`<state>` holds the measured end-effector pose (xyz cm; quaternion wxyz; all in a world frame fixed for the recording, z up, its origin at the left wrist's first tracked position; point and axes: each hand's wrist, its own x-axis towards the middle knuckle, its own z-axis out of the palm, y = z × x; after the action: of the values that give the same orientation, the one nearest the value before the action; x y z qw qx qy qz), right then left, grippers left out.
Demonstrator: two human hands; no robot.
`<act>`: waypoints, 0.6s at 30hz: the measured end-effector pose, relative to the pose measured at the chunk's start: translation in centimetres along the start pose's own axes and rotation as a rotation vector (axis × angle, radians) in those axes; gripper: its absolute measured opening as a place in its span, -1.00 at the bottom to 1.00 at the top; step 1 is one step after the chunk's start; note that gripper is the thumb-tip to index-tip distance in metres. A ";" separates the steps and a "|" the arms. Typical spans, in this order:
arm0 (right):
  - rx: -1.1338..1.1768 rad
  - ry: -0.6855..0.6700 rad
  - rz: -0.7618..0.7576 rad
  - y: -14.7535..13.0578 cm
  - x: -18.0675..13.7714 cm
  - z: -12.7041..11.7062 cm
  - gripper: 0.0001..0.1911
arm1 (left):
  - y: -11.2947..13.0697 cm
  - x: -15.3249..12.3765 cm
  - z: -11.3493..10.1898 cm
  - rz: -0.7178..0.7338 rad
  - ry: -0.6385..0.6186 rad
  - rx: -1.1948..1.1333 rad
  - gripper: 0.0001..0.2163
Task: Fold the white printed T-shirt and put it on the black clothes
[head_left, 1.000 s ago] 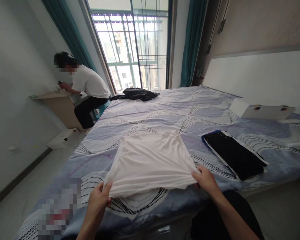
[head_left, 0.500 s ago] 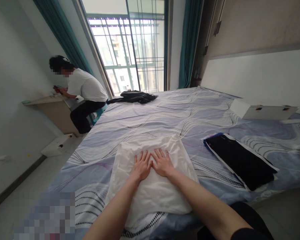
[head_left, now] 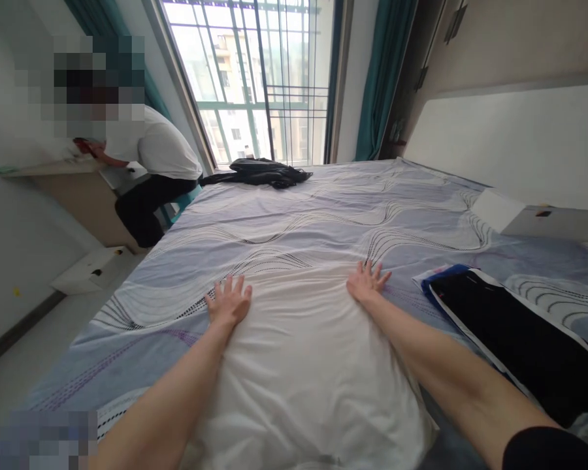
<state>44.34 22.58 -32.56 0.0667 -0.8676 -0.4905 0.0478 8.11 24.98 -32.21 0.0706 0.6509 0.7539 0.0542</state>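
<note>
A white folded cloth (head_left: 308, 352), its exact kind unclear, lies spread on the bed with soft wrinkles across its surface. At its far left corner my left hand (head_left: 229, 303) presses down flat, fingers spread. My right hand (head_left: 366, 282) rests on the far right corner, also with fingers apart. Neither hand grasps anything. To the right of my right forearm lies a folded black garment (head_left: 514, 339) on a white and blue backing.
The bed has a patterned blue-grey sheet (head_left: 323, 215). Black fabric (head_left: 262, 173) lies at its far edge, and a white box (head_left: 543, 219) sits at right. Another white box (head_left: 91, 267) is on the floor. At left, a person (head_left: 161, 147) sits by a desk (head_left: 63, 170).
My hands have moved apart from the middle of the white cloth to its two far corners. The view has come closer to the cloth, which looks smoother along its far edge.
</note>
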 end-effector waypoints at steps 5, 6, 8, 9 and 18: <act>0.003 0.031 -0.670 -5.2 -2.9 1.0 -0.32 | -0.3 1.9 0.1 0.007 -0.013 -0.007 -0.35; 0.010 -0.042 -0.731 -5.7 -3.0 1.3 -0.32 | -0.4 2.3 0.0 0.007 -0.021 -0.013 -0.34; 0.020 -0.143 -0.676 -5.9 -2.1 1.8 -0.32 | -0.8 3.1 -0.1 0.008 -0.039 -0.025 -0.34; 0.019 -0.159 -0.613 -5.6 -1.2 2.0 -0.33 | -1.0 3.5 -0.2 0.010 -0.043 -0.030 -0.34; -0.178 -0.033 -0.624 0.1 5.0 -1.1 -0.59 | -1.9 4.6 -0.5 0.325 0.180 0.033 -0.69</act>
<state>47.15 26.76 -31.56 -0.0059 -0.6767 -0.7362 -0.0038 5.50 29.30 -32.26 -0.0176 0.7577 0.6429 0.1105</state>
